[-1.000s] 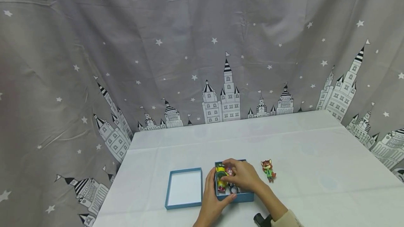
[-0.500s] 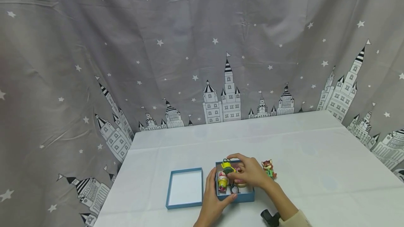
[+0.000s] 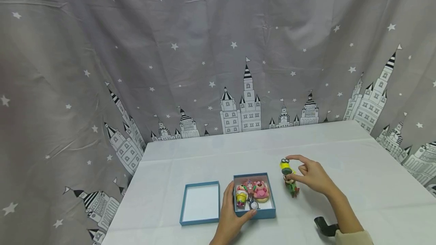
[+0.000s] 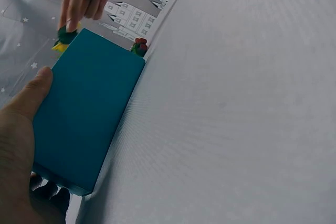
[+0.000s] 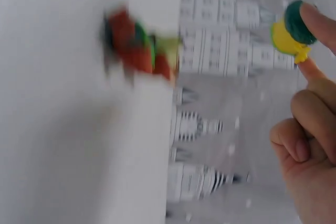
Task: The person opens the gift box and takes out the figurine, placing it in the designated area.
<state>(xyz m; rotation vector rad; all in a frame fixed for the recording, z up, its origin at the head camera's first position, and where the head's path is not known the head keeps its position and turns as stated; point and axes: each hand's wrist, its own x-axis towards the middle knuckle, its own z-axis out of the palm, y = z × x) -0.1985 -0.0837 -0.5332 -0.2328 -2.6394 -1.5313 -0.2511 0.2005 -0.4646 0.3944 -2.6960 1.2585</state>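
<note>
My left hand holds a blue box at its left side and front corner; the left wrist view shows the thumb and curled fingers on it. Inside lie a figure in yellow, a pink bear figure, a reddish-pink figure and a small grey-and-white figure. Between thumb and index finger, my right hand pinches a yellow minion-like figurine with a dark green base, upright in the air. Behind it in the head view, a fox figurine in green lies on the table, partly covered.
A shallow blue-rimmed lid, white inside, lies left of the box. White cloth covers the table. At the back hangs a grey curtain printed with castles and stars. A black device sits at my right wrist.
My right hand has lifted the yellow figurine out of the box and carried it right, over to the fox figurine. The left hand has stayed on the box.
</note>
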